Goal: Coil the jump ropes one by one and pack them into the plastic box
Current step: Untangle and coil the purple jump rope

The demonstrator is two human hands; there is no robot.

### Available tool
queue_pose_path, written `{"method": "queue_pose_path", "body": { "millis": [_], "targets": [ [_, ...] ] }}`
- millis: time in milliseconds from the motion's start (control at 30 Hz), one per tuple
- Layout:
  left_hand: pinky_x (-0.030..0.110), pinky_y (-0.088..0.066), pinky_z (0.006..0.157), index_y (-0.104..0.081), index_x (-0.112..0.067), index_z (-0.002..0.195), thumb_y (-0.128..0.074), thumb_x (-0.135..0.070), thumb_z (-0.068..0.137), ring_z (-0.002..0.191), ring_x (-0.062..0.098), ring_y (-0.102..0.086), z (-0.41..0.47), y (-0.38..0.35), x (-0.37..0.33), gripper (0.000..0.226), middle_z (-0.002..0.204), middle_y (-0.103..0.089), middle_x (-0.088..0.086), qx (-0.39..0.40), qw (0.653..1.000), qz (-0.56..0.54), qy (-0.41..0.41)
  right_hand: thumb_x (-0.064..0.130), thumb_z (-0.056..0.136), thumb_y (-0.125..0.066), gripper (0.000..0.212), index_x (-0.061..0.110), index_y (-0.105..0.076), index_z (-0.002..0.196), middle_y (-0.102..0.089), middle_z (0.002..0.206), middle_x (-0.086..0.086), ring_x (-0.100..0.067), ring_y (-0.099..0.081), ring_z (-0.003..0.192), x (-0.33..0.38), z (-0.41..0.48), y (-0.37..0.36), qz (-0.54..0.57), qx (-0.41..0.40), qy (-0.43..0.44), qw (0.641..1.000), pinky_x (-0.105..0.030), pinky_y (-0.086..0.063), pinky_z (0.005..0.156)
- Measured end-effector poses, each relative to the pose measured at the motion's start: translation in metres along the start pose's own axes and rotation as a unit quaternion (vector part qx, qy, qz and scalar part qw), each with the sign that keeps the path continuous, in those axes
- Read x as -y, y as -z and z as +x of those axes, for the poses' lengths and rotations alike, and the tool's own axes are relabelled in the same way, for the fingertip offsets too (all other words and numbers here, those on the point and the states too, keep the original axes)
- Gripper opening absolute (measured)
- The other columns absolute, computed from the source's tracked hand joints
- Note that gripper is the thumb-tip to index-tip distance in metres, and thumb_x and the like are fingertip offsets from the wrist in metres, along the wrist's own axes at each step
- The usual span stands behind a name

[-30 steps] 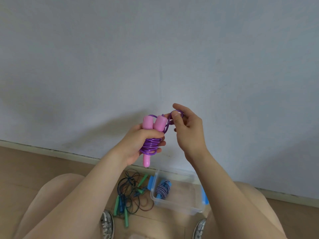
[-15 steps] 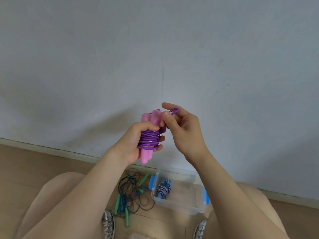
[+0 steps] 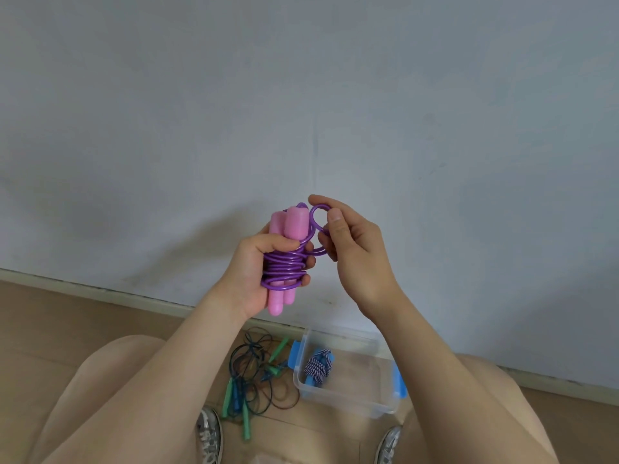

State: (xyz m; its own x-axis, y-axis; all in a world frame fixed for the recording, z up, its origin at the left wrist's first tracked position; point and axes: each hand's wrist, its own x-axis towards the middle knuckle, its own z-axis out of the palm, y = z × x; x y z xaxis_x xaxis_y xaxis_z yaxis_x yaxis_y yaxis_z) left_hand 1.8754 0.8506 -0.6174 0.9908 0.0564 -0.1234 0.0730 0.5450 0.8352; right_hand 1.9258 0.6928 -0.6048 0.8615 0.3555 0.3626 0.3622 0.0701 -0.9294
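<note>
the left hand (image 3: 258,266) is clenched round the purple jump rope (image 3: 284,267), its turns wound about the two pink handles (image 3: 289,226) held upright in mid-air before the wall (image 3: 301,95). at two o'clock of the bundle the right hand (image 3: 358,252) pinches the free purple loop (image 3: 318,217) between thumb and fingers (image 3: 325,201). down on the floor (image 3: 50,323), at six o'clock of the hands, stands the clear plastic box (image 3: 358,376) with a striped coiled rope (image 3: 317,366) inside. at nine o'clock of the box lies a loose tangle of ropes (image 3: 258,380) with green and blue handles.
</note>
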Motion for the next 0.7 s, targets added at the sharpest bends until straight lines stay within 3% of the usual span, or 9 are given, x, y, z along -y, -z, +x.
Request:
{"method": "queue_pose_path", "body": {
  "millis": [200,333,467,567,633,700],
  "targets": [
    [0.038,-0.055,0.057,-0.064,-0.002,0.114,-0.071,-0.009,0.061,0.070,0.031,-0.064,0.000,0.001,-0.001,0.053,0.086,-0.066,0.016,0.034,0.999,0.007,0.013,0.020,0.113,-0.047,0.031,0.017,-0.071,0.134,-0.052,0.072,0.004,-0.012,-0.047,0.072,-0.004,0.001,0.006,-0.054,0.017,0.012,0.998,-0.032,-0.048,0.073],
    [0.038,-0.055,0.058,-0.063,0.001,0.109,-0.070,-0.011,0.060,0.070,0.030,-0.063,0.001,0.004,-0.002,0.051,0.086,-0.064,0.016,0.027,0.999,0.028,0.030,0.019,0.113,-0.047,0.032,0.015,-0.068,0.138,-0.062,0.074,0.021,-0.003,-0.050,0.071,-0.001,0.000,0.009,-0.069,0.061,0.019,0.996,-0.022,-0.048,0.075],
    [0.037,-0.054,0.057,-0.064,0.003,0.095,-0.062,-0.016,0.067,0.067,0.030,-0.061,-0.001,0.008,-0.002,0.034,0.083,-0.063,0.017,0.025,0.996,0.076,0.045,0.020,0.113,-0.048,0.032,0.019,-0.068,0.138,-0.059,0.070,0.021,-0.005,-0.050,0.069,-0.004,0.001,0.012,-0.130,0.098,0.022,0.986,-0.025,-0.048,0.074],
    [0.036,-0.054,0.057,-0.068,0.001,0.093,-0.064,-0.043,0.085,0.065,0.031,-0.062,-0.003,0.005,-0.005,0.045,0.082,-0.063,0.018,0.023,0.993,0.106,0.044,0.021,0.113,-0.047,0.031,0.025,-0.069,0.135,-0.057,0.069,0.021,-0.004,-0.051,0.069,-0.005,-0.001,0.013,-0.162,0.112,0.038,0.980,-0.033,-0.053,0.074],
    [0.038,-0.055,0.059,-0.069,-0.002,0.091,-0.056,-0.067,0.095,0.065,0.031,-0.063,-0.003,0.004,-0.007,0.066,0.079,-0.064,0.016,0.009,0.990,0.131,0.054,0.022,0.113,-0.047,0.031,0.024,-0.068,0.136,-0.060,0.071,0.025,-0.003,-0.054,0.071,-0.004,-0.002,0.012,-0.182,0.116,0.050,0.975,-0.025,-0.051,0.075],
    [0.040,-0.056,0.061,-0.070,-0.005,0.089,-0.050,-0.072,0.095,0.068,0.032,-0.065,-0.003,0.002,-0.008,0.071,0.078,-0.064,0.016,0.001,0.987,0.145,0.065,0.021,0.114,-0.046,0.033,0.021,-0.066,0.140,-0.065,0.076,0.025,-0.002,-0.058,0.076,-0.004,-0.003,0.010,-0.202,0.115,0.056,0.971,-0.015,-0.046,0.077]
  ]
}}
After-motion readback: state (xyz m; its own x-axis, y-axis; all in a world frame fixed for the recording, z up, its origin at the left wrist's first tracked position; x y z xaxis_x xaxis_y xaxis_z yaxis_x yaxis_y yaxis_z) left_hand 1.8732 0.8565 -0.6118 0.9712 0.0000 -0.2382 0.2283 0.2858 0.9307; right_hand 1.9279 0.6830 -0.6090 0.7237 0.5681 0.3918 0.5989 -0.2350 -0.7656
